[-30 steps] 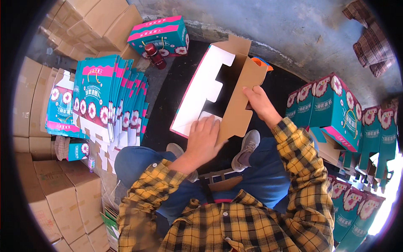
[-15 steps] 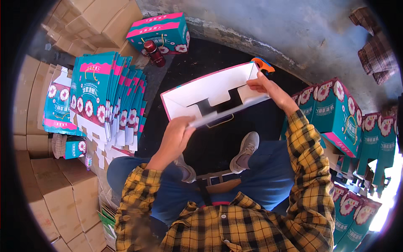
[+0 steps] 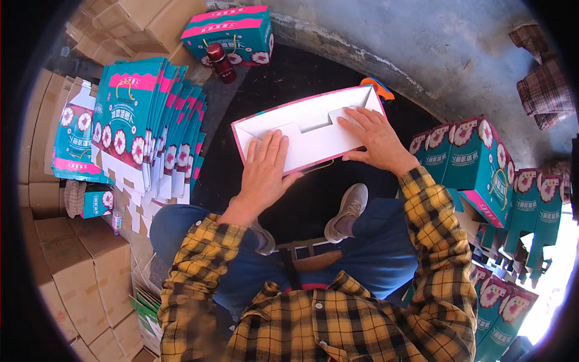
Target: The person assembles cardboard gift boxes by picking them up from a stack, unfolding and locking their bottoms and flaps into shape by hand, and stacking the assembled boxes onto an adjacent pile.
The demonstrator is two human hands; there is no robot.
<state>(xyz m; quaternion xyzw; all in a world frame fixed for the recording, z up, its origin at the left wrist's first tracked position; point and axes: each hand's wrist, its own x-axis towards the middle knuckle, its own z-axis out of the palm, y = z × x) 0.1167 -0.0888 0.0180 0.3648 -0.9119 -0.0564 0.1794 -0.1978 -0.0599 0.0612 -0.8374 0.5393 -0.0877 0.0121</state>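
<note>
An open carton [image 3: 316,148] with a white inside and pink edges rests between my hands, above the black floor covering. A broad white flap with a notch in it lies folded across the carton's opening. My left hand [image 3: 260,172] lies on the flap's left part with its fingers stretched and the thumb apart, by the near edge. On the right end, my right hand [image 3: 377,140] presses with spread fingers on the white board. Neither hand grips anything. The carton's underside and outer walls are mostly hidden.
Flattened teal and pink cartons [image 3: 136,111] stand in a stack on the left. Assembled boxes [image 3: 476,163] stand on the right. A finished box [image 3: 232,36], a dark red flask [image 3: 221,63] and an orange tape dispenser [image 3: 380,88] lie beyond. Brown cartons [image 3: 78,271] line the left.
The near white flap has folded inward over the carton's opening. My hands have moved from holding the edges to lying with spread fingers on the white board.
</note>
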